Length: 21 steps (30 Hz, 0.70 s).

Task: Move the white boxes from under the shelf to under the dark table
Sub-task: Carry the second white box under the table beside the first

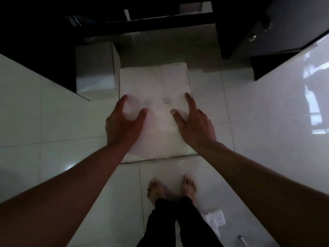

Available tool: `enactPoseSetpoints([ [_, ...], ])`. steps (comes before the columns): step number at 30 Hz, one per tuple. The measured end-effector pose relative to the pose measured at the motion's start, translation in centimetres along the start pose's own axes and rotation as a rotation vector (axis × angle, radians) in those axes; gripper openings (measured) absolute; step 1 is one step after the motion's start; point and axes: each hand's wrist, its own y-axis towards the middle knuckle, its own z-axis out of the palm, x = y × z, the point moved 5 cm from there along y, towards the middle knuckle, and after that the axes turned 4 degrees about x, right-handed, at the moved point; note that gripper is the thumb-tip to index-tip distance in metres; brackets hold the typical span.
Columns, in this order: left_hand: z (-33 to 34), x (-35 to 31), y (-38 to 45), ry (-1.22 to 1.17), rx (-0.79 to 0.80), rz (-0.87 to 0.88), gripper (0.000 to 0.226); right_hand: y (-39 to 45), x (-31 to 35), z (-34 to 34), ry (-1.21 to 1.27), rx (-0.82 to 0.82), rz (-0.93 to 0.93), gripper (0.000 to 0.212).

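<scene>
Two bare forearms reach down and forward, and the left hand (124,122) and right hand (193,120) lie over the top of a large white box (154,82), fingers spread and lightly bent, clasping nothing. That box stands on the glossy tiled floor (249,122) just in front of the dark table (151,24). A second white box (95,68) stands just beside it on the left, partly under the table's edge. Bare feet (170,189) stand behind the box, a white power strip (214,219) beside them
</scene>
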Motion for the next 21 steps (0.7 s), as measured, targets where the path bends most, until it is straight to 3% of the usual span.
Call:
enactPoseSetpoints([
  [21,17.1,17.9,25.0,-0.04,-0.131,0.089,0.075,25.9,-7.2,23.8,-0.029,-0.15,-0.194,0.07],
])
